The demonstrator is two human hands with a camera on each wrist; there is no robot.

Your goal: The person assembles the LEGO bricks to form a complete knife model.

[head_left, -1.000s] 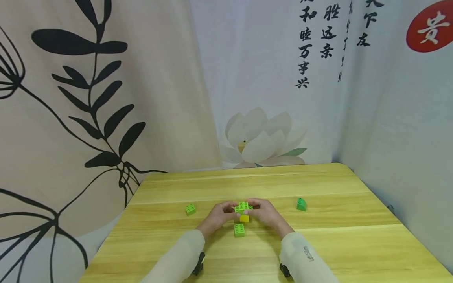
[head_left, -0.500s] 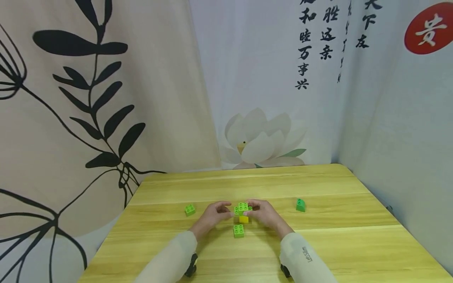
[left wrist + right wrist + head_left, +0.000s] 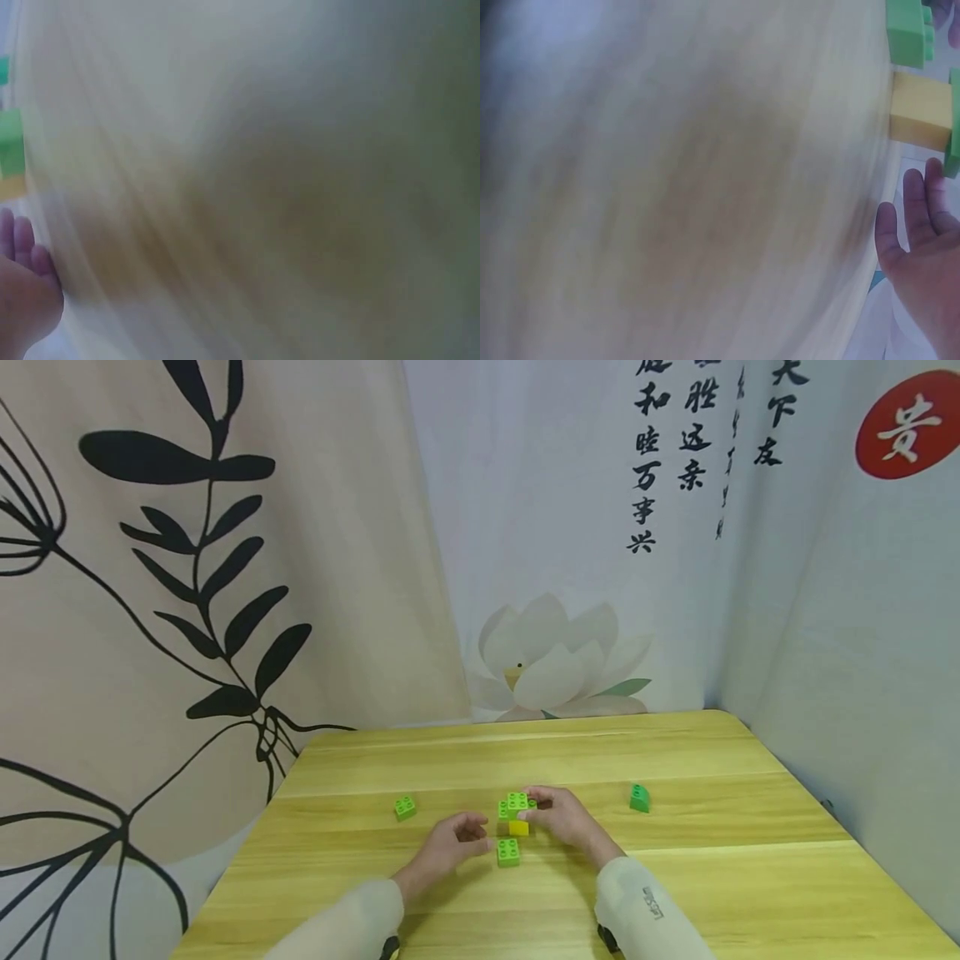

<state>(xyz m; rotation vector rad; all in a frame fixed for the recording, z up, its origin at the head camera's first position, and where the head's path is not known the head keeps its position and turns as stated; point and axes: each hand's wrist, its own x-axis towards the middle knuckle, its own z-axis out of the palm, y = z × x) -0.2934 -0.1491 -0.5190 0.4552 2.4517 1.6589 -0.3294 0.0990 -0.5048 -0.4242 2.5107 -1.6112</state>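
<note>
In the middle of the table, light-green toy building blocks sit on top of a yellow block. My right hand holds the green part at its right side, thumb in front and fingers behind. A separate light-green block lies just in front of the stack. Beside that block, on its left, is my left hand, fingers loosely bent and holding nothing. The right wrist view shows the yellow block under the green one, with the right hand close by.
Another light-green block lies to the left on the wooden table. A darker green block stands to the right. Printed curtains hang behind the table and along its right side.
My left hand has let go of the stack's left side and moved back toward me and left, coming beside the front green block. My right hand stays at the stack.
</note>
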